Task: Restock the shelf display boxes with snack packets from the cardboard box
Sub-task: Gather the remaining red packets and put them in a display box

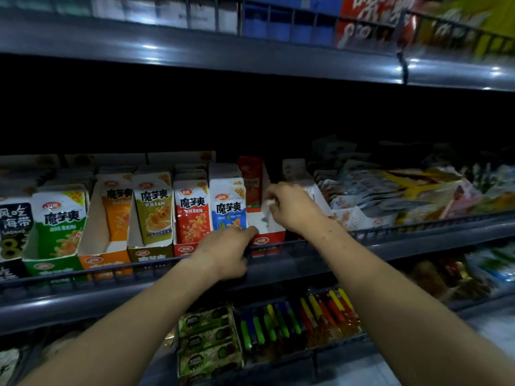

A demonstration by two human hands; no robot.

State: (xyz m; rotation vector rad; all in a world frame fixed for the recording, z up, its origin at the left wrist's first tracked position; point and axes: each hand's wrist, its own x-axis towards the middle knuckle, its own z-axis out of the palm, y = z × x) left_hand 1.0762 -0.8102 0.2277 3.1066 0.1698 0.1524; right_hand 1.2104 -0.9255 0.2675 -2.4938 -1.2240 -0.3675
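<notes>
My left hand (223,250) rests at the front rail of the middle shelf (306,256), fingers curled over the front lip of the red display box (269,240); I cannot tell whether it truly grips the card or only presses on it. My right hand (292,207) is raised inside the same box near its right wall, fingers bent and pinching something small and pale; what it is I cannot make out. The two hands are apart, left low at the front, right higher and further in.

The red display box is nearly bare: white inner card shows at the front, and one red packet (252,182) stands upright at the back. Immediately left, the blue packets (228,210) fill their box in a full upright row, the front one touching my left hand's fingertips. Next left stand the red-orange packets (192,215), also a full row. Then the olive packets (154,210), upright, with a gap in front. The orange box (104,257) is part empty, its packets set back. The green box (53,264) at the left holds a packet at its front.

Right of the red box, loose flat packets (390,190) lie heaped toward the shelf's right end. On the lower shelf sit green-labelled packs (209,341) and coloured sticks (301,319). The cardboard supply box is out of view.
</notes>
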